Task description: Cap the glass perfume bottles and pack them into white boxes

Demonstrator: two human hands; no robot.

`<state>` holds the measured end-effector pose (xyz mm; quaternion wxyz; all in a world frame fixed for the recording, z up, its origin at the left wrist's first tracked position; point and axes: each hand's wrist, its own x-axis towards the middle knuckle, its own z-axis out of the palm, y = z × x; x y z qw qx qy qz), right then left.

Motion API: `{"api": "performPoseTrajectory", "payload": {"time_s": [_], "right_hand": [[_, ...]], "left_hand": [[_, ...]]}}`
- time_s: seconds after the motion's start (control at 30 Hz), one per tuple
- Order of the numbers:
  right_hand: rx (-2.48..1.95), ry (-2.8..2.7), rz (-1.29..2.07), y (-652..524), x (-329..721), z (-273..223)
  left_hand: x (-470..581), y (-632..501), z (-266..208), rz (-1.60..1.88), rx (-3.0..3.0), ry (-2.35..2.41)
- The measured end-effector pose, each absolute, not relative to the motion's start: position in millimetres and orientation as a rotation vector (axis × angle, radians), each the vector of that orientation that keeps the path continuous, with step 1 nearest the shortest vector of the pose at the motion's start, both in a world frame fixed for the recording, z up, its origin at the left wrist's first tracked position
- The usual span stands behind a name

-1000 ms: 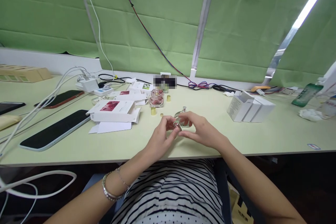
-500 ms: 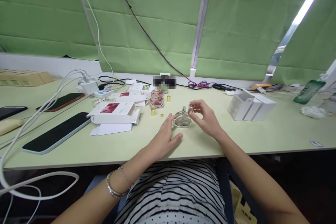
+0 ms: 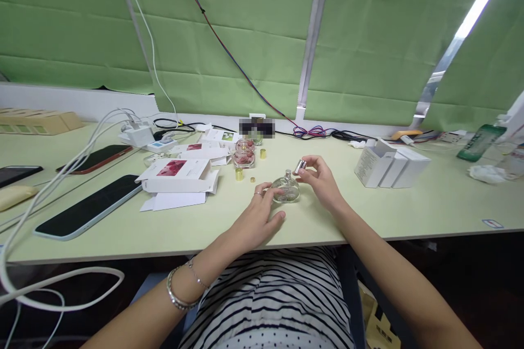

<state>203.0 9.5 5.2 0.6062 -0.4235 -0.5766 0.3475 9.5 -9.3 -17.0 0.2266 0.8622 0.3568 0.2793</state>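
Observation:
A clear oval perfume bottle (image 3: 287, 191) stands on the table with its spray nozzle bare at the top. Fingers of my left hand (image 3: 258, 221) rest against the bottle's left front, the thumb apart from it; the hand is open and does not wrap round the glass. Just right of the nozzle, my right hand (image 3: 322, 182) pinches a shiny silver cap (image 3: 300, 167) between thumb and fingers, tilted and clear of the bottle. Two gold caps (image 3: 239, 174) and a small gold ring (image 3: 252, 179) lie to the left, near pink perfume bottles (image 3: 244, 155).
White cartons with pink pictures (image 3: 176, 174) and a phone (image 3: 92, 204) lie to the left, crossed partly by white cables (image 3: 77, 161). White boxes (image 3: 391, 166) stand at the right. A green bottle (image 3: 482, 143) leans further right. Cables run along the back edge.
My right hand has tilted the silver cap beside the nozzle. My left fingers have moved further over the front of the perfume bottle, which has shifted slightly.

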Motion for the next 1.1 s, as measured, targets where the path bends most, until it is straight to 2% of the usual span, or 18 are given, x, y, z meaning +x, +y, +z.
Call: {"api": "performPoseTrajectory", "payload": {"time_s": [0.1,0.27,0.77,1.1], "right_hand": [[-0.852,-1.388,0.674,7,201,7],[-0.742,-1.534,0.673,5,198,3],[-0.972,-2.082,0.646,5,211,4],[-0.97,-2.115,0.535,9,211,-1]], "left_hand": [[9,-10,-17,0.759,2.389,0.979],[10,-12,-16,0.715,2.427,0.997],[10,-12,-15,0.657,2.496,1.008],[10,-13,-14,0.643,2.497,1.005]]}}
